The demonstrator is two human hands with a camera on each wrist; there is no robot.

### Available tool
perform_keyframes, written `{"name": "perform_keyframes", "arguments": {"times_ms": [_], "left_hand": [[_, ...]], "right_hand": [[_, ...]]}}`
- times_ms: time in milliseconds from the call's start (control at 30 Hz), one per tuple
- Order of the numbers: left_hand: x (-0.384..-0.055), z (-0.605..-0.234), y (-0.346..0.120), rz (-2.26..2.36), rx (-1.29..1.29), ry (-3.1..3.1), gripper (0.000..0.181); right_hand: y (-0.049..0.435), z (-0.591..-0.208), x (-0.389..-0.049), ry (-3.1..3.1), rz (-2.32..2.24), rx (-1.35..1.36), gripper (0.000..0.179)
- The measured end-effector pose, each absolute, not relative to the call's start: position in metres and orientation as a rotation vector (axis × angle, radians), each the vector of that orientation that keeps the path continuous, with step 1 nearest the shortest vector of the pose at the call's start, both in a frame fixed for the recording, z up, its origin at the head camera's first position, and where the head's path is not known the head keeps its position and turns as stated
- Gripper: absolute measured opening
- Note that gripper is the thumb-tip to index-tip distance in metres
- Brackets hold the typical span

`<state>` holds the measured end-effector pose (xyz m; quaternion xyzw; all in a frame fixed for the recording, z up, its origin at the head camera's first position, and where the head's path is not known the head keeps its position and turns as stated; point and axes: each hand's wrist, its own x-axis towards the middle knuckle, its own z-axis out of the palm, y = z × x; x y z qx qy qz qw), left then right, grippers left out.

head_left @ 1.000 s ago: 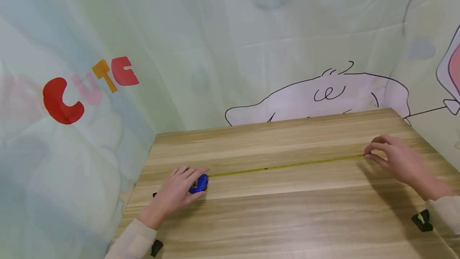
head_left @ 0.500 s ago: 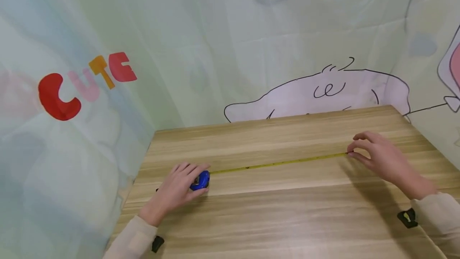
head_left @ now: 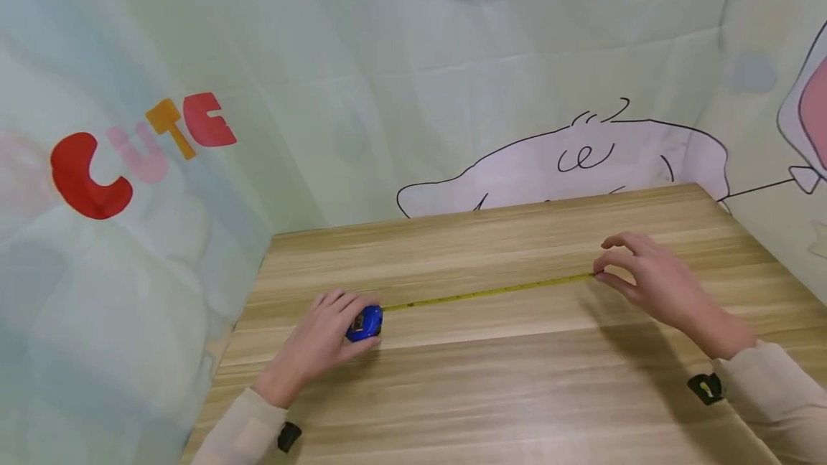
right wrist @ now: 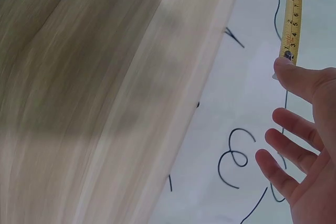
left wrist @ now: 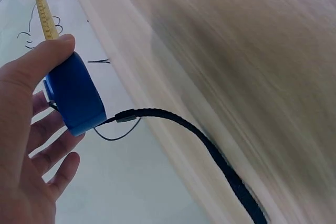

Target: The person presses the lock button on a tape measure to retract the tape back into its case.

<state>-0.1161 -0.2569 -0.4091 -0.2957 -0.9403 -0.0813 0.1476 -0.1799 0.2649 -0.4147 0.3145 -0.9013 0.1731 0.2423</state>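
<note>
- A blue tape measure is placed at about half past six from the middle of the head view, above or on the wood-grain tabletop; contact with the wood cannot be told
- The case is grasped by the left hand, at about seven o'clock, with the fingers curled round it and the thumb set near the mouth of the blade
- The yellow blade is stretched taut from the case towards just short of three o'clock
- Its low-numbered end is pinched by the right hand, at between three and four o'clock, with the other fingers held clear of the tape
- A black strap is seen in the left wrist view, trailing from the case towards four o'clock
- The drawing-out is judged done at least in part, since a long run of blade is exposed; the winding-in is judged not complete, and whether the blade is being lengthened or shortened cannot be told from this moment
</note>
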Motion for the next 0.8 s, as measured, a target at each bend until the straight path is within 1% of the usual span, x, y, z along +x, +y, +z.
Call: {"name": "perform_keyframes", "arguments": {"times_ms": [133,433,800], "left_hand": [[-0.116,-0.405,-0.253,-0.197,-0.872,-2.662,0.058],[-0.112,-0.401,-0.249,-0.189,-0.883,-2.641,0.059],[-0.109,-0.399,-0.238,-0.209,-0.890,-2.614,0.057]], "right_hand": [[0.255,-0.414,-0.178,-2.450,0.477,0.893,0.028],[0.236,-0.413,-0.178,-2.478,0.490,0.915,0.023],[0.214,-0.415,-0.176,-2.434,0.522,0.976,0.024]]}}
